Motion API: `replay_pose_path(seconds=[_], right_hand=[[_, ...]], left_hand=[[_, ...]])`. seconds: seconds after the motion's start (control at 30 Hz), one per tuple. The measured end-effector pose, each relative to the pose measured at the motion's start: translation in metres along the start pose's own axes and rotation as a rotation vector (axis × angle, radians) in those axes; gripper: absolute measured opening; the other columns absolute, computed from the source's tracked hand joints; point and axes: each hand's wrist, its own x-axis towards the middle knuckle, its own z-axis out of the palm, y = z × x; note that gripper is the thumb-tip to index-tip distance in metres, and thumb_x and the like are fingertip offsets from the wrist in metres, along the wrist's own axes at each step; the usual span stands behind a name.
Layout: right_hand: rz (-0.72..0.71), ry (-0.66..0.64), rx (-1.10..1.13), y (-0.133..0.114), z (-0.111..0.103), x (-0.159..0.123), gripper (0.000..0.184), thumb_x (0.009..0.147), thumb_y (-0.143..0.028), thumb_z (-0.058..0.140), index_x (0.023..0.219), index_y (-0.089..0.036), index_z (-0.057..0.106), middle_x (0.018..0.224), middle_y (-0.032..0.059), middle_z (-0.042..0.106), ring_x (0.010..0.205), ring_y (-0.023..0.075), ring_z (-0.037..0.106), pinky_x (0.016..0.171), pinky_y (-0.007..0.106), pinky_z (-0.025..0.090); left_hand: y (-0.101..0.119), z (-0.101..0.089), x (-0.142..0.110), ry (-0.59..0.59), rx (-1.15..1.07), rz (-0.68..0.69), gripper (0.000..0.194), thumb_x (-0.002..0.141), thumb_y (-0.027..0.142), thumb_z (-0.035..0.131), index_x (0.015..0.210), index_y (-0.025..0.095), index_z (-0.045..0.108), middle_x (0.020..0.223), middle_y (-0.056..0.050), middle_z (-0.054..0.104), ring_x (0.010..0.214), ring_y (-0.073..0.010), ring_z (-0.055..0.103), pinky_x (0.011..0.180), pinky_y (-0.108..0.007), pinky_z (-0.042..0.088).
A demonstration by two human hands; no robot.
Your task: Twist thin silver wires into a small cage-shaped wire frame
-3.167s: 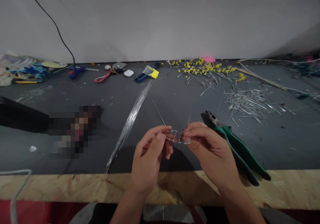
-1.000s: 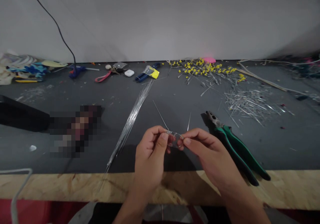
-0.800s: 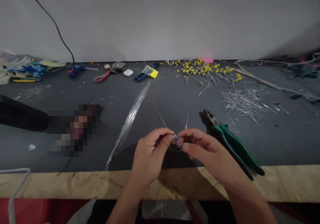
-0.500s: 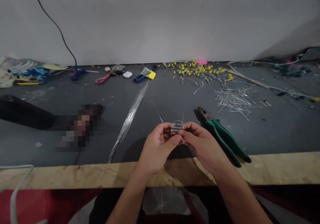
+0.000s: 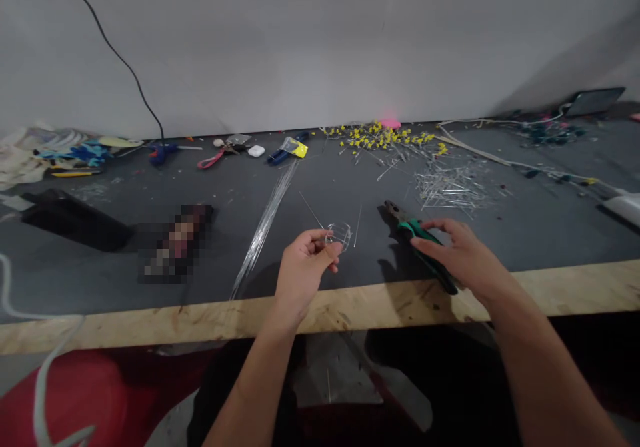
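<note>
A small frame of bent wire [image 5: 341, 232] is pinched between the thumb and fingers of my left hand [image 5: 306, 264], just above the table. Part of it lies hidden behind the fingertips. My right hand [image 5: 463, 254] is closed around the green-and-black handles of the pliers [image 5: 407, 224], its thumb on the near side and fingers over the far side. Their dark jaws point away and to the left. Two thin wires, a left one [image 5: 311, 208] and a right one [image 5: 358, 226], stick up near the wire frame; whether they join it I cannot tell.
A bundle of straight wires [image 5: 265, 224] lies left of my hands. Behind the pliers are loose cut wires [image 5: 447, 187] and a heap of yellow-tipped wires [image 5: 380, 135]. A black box-like object [image 5: 75, 220] stands at the left. The table's wooden edge [image 5: 360, 310] runs in front.
My right hand has let go of the wire frame and moved right onto the pliers. My left hand keeps the frame, now turned a little. The whole view has shifted slightly.
</note>
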Motion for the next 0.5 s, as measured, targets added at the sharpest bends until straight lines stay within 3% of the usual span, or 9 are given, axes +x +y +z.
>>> replay_pose_path(seconds=[0.1, 0.2, 0.33, 0.4, 0.43, 0.5], right_hand=[[-0.014, -0.103, -0.323, 0.021, 0.0, 0.003, 0.046, 0.062, -0.049, 0.069, 0.099, -0.021, 0.062, 0.112, 0.014, 0.056, 0.105, 0.0383, 0.049, 0.085, 0.052, 0.036], [-0.065, -0.149, -0.336, 0.026, 0.002, 0.003, 0.043, 0.063, -0.045, 0.068, 0.096, -0.018, 0.062, 0.103, 0.0143, 0.059, 0.1, 0.0369, 0.052, 0.083, 0.048, 0.04], [0.085, -0.152, 0.011, 0.012, -0.006, -0.003, 0.046, 0.069, -0.042, 0.064, 0.111, -0.023, 0.058, 0.098, 0.0083, 0.066, 0.087, 0.0289, 0.062, 0.076, 0.041, 0.046], [0.16, -0.166, 0.279, -0.001, -0.011, -0.01, 0.043, 0.071, -0.039, 0.063, 0.111, -0.024, 0.058, 0.103, 0.0072, 0.067, 0.089, 0.0257, 0.063, 0.075, 0.036, 0.047], [0.254, -0.165, 0.398, -0.008, -0.012, -0.015, 0.039, 0.071, -0.037, 0.062, 0.108, -0.025, 0.059, 0.098, 0.0064, 0.068, 0.08, 0.024, 0.065, 0.069, 0.034, 0.049], [0.394, -0.3, 0.625, -0.02, -0.011, -0.025, 0.029, 0.072, -0.034, 0.063, 0.1, -0.025, 0.061, 0.093, 0.0063, 0.071, 0.07, 0.0227, 0.067, 0.06, 0.032, 0.05]], left_hand=[[-0.002, -0.006, -0.002, -0.013, -0.021, 0.005, 0.03, 0.071, 0.026, 0.07, 0.098, 0.016, 0.06, 0.063, 0.003, 0.058, 0.053, -0.0082, 0.054, 0.055, -0.023, 0.045], [-0.001, -0.009, -0.003, -0.013, -0.087, -0.015, 0.031, 0.071, 0.025, 0.071, 0.098, 0.015, 0.06, 0.062, 0.003, 0.057, 0.055, -0.0093, 0.055, 0.055, -0.024, 0.045], [-0.001, -0.008, -0.002, 0.022, -0.218, -0.034, 0.023, 0.072, 0.025, 0.07, 0.09, 0.014, 0.061, 0.065, 0.0, 0.06, 0.056, -0.0101, 0.056, 0.052, -0.024, 0.047], [-0.002, -0.008, 0.0, 0.051, -0.267, -0.014, 0.019, 0.073, 0.023, 0.069, 0.087, 0.013, 0.061, 0.065, 0.0, 0.061, 0.055, -0.0097, 0.057, 0.051, -0.023, 0.047], [-0.003, -0.008, 0.001, 0.063, -0.284, 0.003, 0.017, 0.073, 0.022, 0.068, 0.087, 0.014, 0.061, 0.065, 0.0, 0.061, 0.055, -0.0096, 0.057, 0.051, -0.022, 0.047], [-0.005, -0.009, 0.003, 0.079, -0.315, 0.037, 0.015, 0.075, 0.02, 0.067, 0.087, 0.014, 0.061, 0.065, 0.001, 0.06, 0.056, -0.0094, 0.057, 0.051, -0.022, 0.048]])
